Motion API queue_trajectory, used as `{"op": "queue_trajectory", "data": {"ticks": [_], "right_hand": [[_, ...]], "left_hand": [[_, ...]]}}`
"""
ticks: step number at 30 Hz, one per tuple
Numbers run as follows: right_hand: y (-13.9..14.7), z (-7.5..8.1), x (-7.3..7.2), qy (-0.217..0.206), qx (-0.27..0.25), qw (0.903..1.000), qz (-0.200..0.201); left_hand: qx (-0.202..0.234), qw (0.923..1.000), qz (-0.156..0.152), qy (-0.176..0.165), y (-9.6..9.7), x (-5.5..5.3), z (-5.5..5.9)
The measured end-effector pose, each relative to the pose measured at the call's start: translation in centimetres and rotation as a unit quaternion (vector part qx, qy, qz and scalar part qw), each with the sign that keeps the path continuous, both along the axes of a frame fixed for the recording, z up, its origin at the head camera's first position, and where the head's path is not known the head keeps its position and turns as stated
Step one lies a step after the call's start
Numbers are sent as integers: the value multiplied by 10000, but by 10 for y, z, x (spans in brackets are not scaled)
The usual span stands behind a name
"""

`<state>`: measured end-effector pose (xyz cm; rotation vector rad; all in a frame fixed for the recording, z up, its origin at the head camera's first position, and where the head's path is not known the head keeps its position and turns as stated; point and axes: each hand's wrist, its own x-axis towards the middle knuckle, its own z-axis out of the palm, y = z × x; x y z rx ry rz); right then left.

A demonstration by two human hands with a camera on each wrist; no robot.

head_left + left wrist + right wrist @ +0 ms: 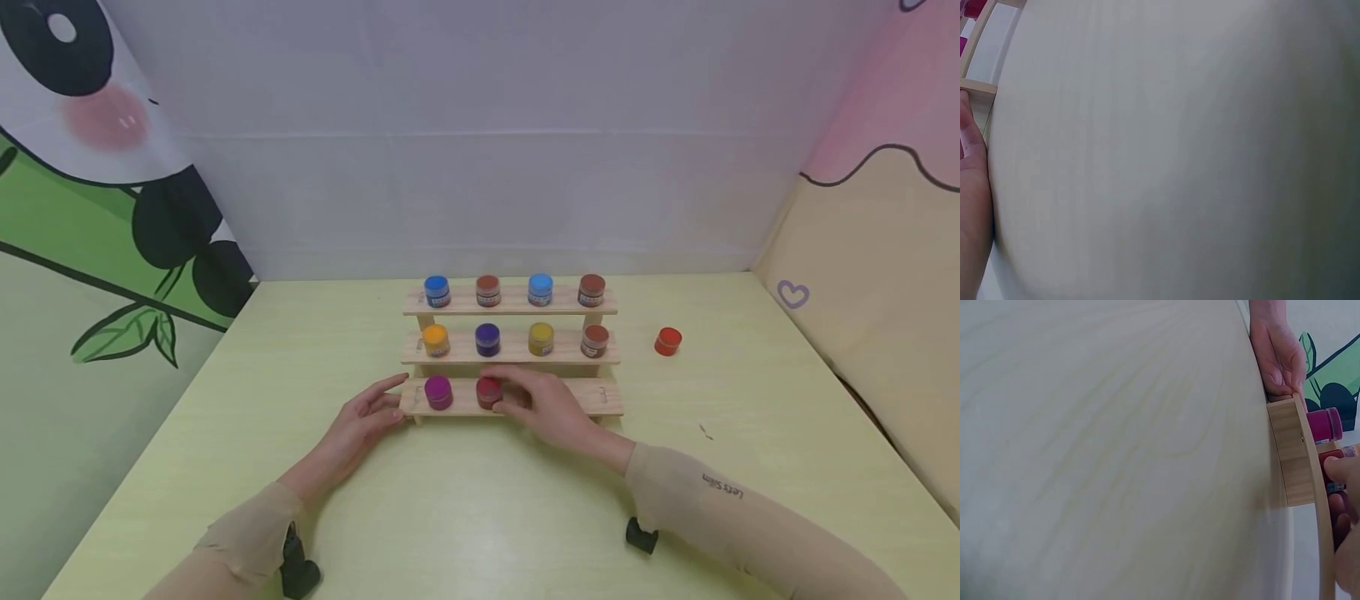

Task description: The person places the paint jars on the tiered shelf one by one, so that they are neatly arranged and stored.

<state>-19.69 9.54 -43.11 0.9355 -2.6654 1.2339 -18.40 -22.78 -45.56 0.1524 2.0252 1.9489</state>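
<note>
A three-tier wooden rack [540,406] stands on the table with small paint jars on its steps. My right hand [551,408] pinches a dark red paint jar [488,393] on the lowest step, thumb in front and fingers behind. To its left sits a magenta paint jar [438,392], also visible in the right wrist view. My left hand [360,425] touches the left end of the lowest step with its fingers loosely extended. In the left wrist view, only the edge of that hand [972,187] shows beside the rack's corner.
Blue, brownish-red and light blue jars [540,290] line the top step. Orange, purple, yellow and brownish-red jars [596,341] fill the middle one. A lone red jar [668,341] stands on the table [720,492] right of the rack. A white wall [480,192] rises behind.
</note>
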Motion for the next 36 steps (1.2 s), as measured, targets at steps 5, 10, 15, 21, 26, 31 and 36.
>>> {"op": "queue_trajectory", "data": {"ticks": [5,10,15,21,26,31,36], "right_hand": [[1,-2,-1,125,4,9999,10],[1,-2,-1,151,12,9999,13],[1,-2,-1,156,3,9999,29],[1,-3,-2,197,-1,9998,60],[2,-2,-2,123,4,9999,80],[2,-1,-1,135,15,9999,72],[2,-3,-1,248,-59,9996,99]], "left_hand": [[-2,10000,4,39,0,0,0],[-9,10000,12,60,0,1,1],[-1,10000,10,61,0,1,2],[9,10000,28,23,1,2,2],[-2,10000,54,-1,1,2,3],[-47,10000,47,2,1,2,3],[-38,10000,64,0,1,3,3]]}}
